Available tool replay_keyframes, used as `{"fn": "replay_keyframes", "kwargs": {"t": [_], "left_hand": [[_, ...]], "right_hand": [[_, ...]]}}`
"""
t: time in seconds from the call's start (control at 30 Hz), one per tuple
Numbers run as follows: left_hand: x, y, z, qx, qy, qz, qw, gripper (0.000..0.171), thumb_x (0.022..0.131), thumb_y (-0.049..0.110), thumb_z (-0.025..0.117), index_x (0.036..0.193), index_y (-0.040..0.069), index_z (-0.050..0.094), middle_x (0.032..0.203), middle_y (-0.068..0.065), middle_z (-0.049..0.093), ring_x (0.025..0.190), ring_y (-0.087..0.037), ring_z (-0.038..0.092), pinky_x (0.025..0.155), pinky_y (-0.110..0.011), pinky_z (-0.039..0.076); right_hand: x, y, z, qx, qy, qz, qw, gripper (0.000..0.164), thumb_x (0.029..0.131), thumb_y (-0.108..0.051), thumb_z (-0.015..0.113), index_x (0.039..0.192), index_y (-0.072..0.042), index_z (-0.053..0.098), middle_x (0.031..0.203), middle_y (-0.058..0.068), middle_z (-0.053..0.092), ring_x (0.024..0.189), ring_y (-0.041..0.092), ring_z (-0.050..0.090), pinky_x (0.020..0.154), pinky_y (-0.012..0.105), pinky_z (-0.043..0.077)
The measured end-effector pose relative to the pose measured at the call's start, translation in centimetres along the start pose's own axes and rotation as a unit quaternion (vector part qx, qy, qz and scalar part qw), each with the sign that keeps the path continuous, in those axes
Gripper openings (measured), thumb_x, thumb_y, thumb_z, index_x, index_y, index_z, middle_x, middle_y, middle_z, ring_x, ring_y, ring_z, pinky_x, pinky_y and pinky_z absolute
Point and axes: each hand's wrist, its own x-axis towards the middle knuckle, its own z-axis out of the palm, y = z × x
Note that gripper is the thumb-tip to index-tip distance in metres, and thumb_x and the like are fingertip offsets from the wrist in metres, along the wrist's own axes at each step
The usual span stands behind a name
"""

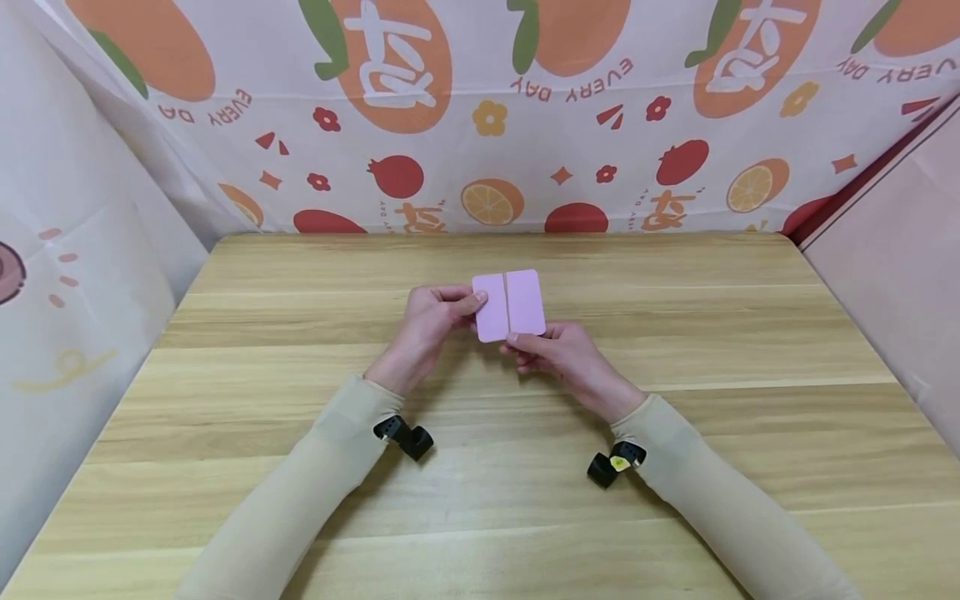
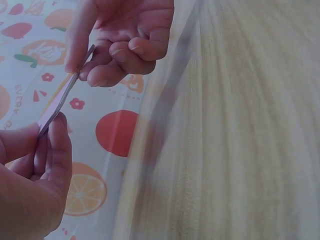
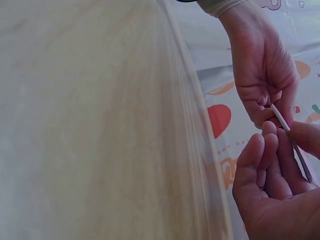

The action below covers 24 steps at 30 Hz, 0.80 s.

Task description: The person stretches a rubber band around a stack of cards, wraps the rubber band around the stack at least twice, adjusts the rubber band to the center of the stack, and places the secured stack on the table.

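A thin pink square stack with rounded corners, like cards or a small pad (image 1: 527, 302), is held above the table toward its far side. A narrow tan band, like a rubber band (image 1: 506, 300), runs across its middle. My left hand (image 1: 429, 321) pinches the left edge, thumb on top and fingers beneath. At the near edge, my right hand (image 1: 573, 358) pinches it with the thumb by the band's lower end. Both wrist views show the stack (image 2: 62, 100) nearly edge-on, with the right hand's other fingers (image 3: 250, 160) loosely curled below. Its underside is hidden.
A wood-grain table (image 1: 480, 500) spreads beneath both arms. Behind it hangs a white fruit-print cloth (image 1: 540, 133), with pale cloth panels (image 1: 67, 350) at the sides. Small black wrist devices (image 1: 405, 437) hang from both sleeves.
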Motion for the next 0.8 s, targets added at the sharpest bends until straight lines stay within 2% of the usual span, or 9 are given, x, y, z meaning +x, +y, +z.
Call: {"fn": "replay_keyframes", "kwargs": {"t": [0.23,0.4,0.47,0.6,0.73,0.8], "left_hand": [[0.1,0.0,-0.2,-0.003,0.001,0.010,0.9999,0.026,0.091,0.003,0.069,0.111,-0.013,0.067,0.081,-0.005,0.069,0.065,-0.011,0.062,0.067,-0.027,0.054],[0.2,0.1,-0.3,0.005,-0.010,0.004,0.9999,0.027,0.091,0.004,0.069,0.113,-0.012,0.066,0.083,-0.005,0.070,0.067,-0.012,0.063,0.073,-0.032,0.055],[0.2,0.2,-0.3,0.013,-0.017,0.001,0.9998,0.026,0.091,0.005,0.069,0.112,-0.011,0.067,0.083,-0.004,0.069,0.068,-0.012,0.063,0.077,-0.035,0.054],[0.3,0.1,-0.4,0.024,-0.031,-0.004,0.9992,0.024,0.091,0.005,0.069,0.109,-0.010,0.068,0.083,-0.004,0.068,0.069,-0.012,0.062,0.076,-0.034,0.054],[0.4,-0.1,-0.5,0.027,-0.036,-0.008,0.9990,0.023,0.091,0.005,0.069,0.109,-0.010,0.067,0.086,-0.005,0.068,0.070,-0.012,0.062,0.072,-0.029,0.054],[0.4,-0.2,-0.6,0.029,-0.036,-0.011,0.9989,0.023,0.091,0.005,0.069,0.109,-0.010,0.068,0.087,-0.006,0.068,0.071,-0.013,0.062,0.072,-0.029,0.053]], "right_hand": [[0.1,0.0,-0.1,-0.005,0.004,0.003,1.000,0.029,0.094,-0.011,0.067,0.111,0.013,0.066,0.109,0.029,0.066,0.078,0.016,0.062,0.075,0.031,0.056],[0.3,-0.3,-0.3,-0.032,0.010,0.001,0.999,0.030,0.094,-0.014,0.068,0.110,0.012,0.066,0.105,0.026,0.068,0.078,0.018,0.062,0.075,0.032,0.056],[0.4,-0.6,-0.7,-0.072,0.020,-0.005,0.997,0.031,0.094,-0.019,0.068,0.111,0.008,0.068,0.102,0.022,0.069,0.079,0.019,0.062,0.075,0.032,0.056],[0.3,-1.5,-1.6,-0.175,0.045,-0.057,0.982,0.033,0.093,-0.027,0.068,0.114,-0.002,0.068,0.100,0.012,0.069,0.088,0.021,0.063,0.081,0.035,0.054],[-0.1,-2.6,-2.4,-0.257,0.061,-0.126,0.956,0.041,0.092,-0.028,0.070,0.127,-0.008,0.061,0.112,0.006,0.066,0.101,0.021,0.061,0.088,0.038,0.051],[-0.3,-3.1,-2.6,-0.308,0.058,-0.154,0.937,0.051,0.089,-0.028,0.074,0.134,-0.012,0.056,0.122,0.002,0.061,0.106,0.020,0.057,0.089,0.038,0.051]]}}
